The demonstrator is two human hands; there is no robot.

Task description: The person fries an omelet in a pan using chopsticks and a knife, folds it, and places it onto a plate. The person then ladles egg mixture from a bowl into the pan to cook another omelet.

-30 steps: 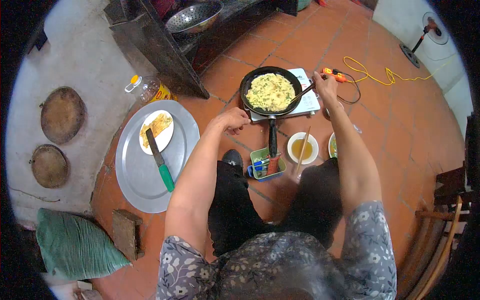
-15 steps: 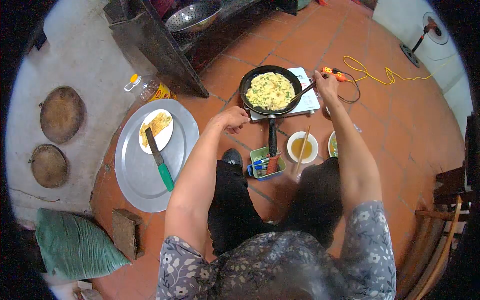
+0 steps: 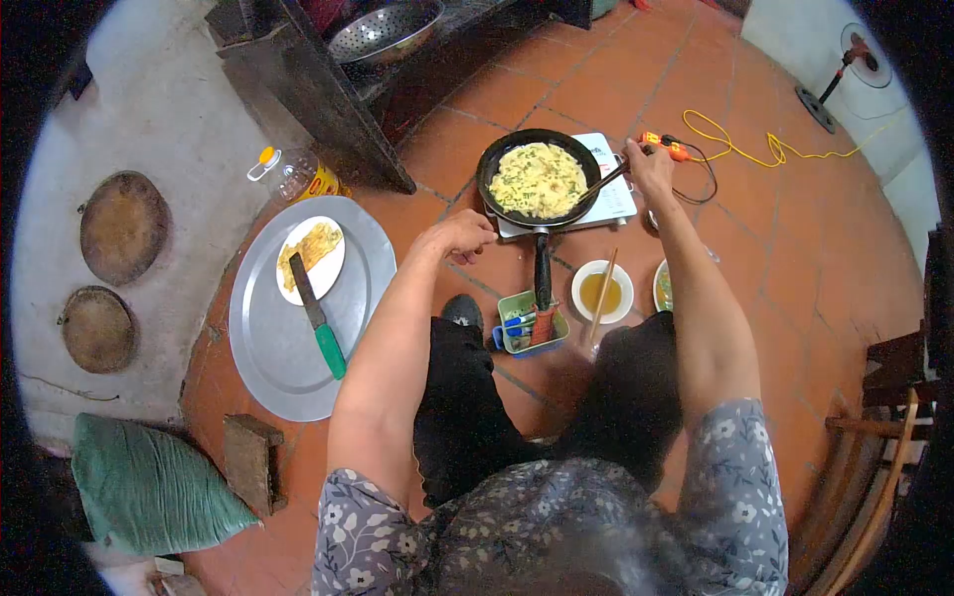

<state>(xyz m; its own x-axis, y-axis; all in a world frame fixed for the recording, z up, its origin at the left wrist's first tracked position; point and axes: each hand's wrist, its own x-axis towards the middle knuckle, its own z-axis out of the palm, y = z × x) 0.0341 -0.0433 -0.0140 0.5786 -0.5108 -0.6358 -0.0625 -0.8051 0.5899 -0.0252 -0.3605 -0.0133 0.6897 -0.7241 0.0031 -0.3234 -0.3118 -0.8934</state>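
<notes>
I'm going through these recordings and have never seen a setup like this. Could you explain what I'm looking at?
There's no machine here: these are a person's own bare hands. The only camera is worn on the head, looking forward and down, so the arms and lap fill the lower view. On the tiled floor, a frying pan of egg sits on a white stove. The right hand holds a dark utensil that reaches into the pan. The left hand is beside the pan; whether it holds anything is unclear. At left, a knife lies across a plate and metal tray.
</notes>
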